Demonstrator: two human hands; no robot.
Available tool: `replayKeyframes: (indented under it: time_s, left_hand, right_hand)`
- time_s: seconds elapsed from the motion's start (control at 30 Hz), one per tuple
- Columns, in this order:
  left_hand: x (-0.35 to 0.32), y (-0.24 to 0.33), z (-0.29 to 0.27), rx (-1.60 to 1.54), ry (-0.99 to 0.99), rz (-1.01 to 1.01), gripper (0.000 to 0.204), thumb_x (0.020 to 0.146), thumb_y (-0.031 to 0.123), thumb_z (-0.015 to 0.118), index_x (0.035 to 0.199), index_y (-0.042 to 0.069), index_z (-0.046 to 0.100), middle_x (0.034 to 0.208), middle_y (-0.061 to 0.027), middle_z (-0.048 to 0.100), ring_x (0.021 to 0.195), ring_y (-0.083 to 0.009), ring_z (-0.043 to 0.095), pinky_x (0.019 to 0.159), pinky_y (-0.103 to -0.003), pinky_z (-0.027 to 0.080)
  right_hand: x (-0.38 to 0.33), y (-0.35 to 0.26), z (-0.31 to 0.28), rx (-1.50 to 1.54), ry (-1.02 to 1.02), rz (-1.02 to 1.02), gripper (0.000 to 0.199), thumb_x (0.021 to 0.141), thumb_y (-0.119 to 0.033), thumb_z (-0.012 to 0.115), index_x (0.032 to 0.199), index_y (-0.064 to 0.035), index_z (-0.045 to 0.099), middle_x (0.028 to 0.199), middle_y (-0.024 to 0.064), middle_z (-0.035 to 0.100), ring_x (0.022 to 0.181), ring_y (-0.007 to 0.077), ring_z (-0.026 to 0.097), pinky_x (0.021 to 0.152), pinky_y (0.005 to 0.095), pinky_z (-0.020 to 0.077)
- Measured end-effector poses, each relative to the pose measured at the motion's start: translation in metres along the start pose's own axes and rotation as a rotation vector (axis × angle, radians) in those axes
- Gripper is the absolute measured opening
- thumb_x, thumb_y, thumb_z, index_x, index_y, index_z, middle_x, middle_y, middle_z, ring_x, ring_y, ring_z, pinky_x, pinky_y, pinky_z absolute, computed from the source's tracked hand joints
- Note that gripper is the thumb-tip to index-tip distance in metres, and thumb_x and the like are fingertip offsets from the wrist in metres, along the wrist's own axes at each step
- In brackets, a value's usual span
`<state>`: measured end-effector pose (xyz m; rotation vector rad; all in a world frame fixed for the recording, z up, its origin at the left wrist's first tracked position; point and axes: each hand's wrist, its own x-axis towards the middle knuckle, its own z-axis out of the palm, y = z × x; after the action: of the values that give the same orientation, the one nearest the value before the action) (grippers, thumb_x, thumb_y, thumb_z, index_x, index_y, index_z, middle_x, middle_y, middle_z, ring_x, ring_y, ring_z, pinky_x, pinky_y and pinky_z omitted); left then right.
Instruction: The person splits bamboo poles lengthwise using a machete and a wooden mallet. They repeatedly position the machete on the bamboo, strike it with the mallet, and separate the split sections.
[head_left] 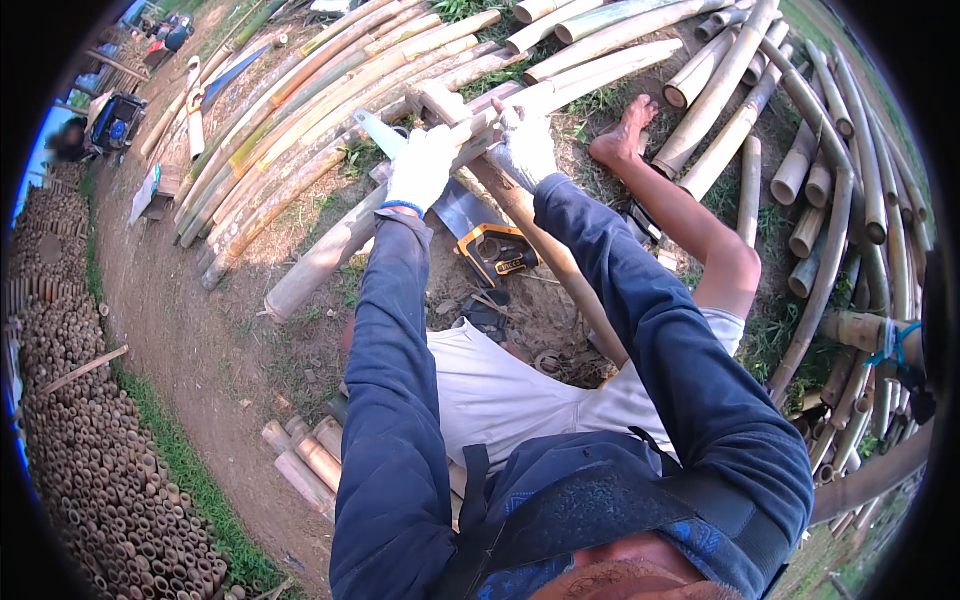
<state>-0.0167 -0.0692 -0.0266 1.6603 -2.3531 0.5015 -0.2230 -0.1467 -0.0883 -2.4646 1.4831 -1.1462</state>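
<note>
One bamboo length [464, 131] sits far centre, presumably steadied by our right hand [523, 148] wrapped round it; we cannot tell how our left hand [420, 165] closes alongside. Nearer us lies a saw [458, 210], presumably parked within reach.

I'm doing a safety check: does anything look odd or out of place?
One thing: the bare right foot rests unprotected near round tan bamboo poles, which seems odd when the left hand and right hand wear white gloves.
</note>
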Motion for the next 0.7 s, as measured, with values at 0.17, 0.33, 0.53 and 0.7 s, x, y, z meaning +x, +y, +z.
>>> replayKeyframes:
  time_s: [0.17, 0.33, 0.53, 0.7]
  left_hand:
    - [-0.002, 0.004, -0.013, 0.05, -0.161, -0.103, 0.027, 0.099, 0.016, 0.064, 0.124, 0.017, 0.075, 0.109, -0.0087, 0.072, 0.104, -0.0317, 0.068, 0.111, -0.051, 0.046]
    - [-0.017, -0.006, -0.005, -0.437, 0.0, -0.107, 0.043, 0.099, 0.025, 0.07, 0.14, 0.018, 0.073, 0.121, -0.0111, 0.076, 0.112, -0.0349, 0.071, 0.118, -0.046, 0.046]
    - [-0.025, -0.011, 0.006, -0.608, -0.069, -0.401, 0.049, 0.095, 0.036, 0.077, 0.139, 0.015, 0.074, 0.131, -0.0133, 0.076, 0.12, -0.0349, 0.072, 0.104, -0.045, 0.056]
    - [-0.027, -0.016, 0.017, -0.634, -0.059, -0.365, 0.05, 0.095, 0.036, 0.077, 0.142, 0.018, 0.072, 0.131, -0.0164, 0.076, 0.12, -0.0335, 0.073, 0.104, -0.042, 0.056]
  right_hand:
    - [0.002, -0.009, 0.001, -0.134, -0.108, -0.168, 0.039, 0.093, -0.022, 0.069, 0.131, -0.0197, 0.075, 0.117, 0.0217, 0.069, 0.105, 0.0434, 0.066, 0.09, 0.0561, 0.0544]
    - [-0.006, -0.022, 0.004, -0.101, -0.062, -0.123, 0.047, 0.092, -0.025, 0.072, 0.138, -0.0174, 0.07, 0.125, 0.0226, 0.065, 0.114, 0.044, 0.062, 0.097, 0.0559, 0.0526]
    - [-0.052, -0.049, -0.02, 0.025, -0.247, -0.109, 0.06, 0.09, -0.025, 0.073, 0.148, -0.017, 0.063, 0.134, 0.0211, 0.062, 0.126, 0.0434, 0.057, 0.101, 0.0555, 0.0521]
    - [-0.187, -0.091, -0.073, 0.156, -0.44, 0.057, 0.061, 0.092, -0.026, 0.072, 0.151, -0.0125, 0.06, 0.132, 0.0203, 0.062, 0.118, 0.0433, 0.059, 0.099, 0.0566, 0.0522]
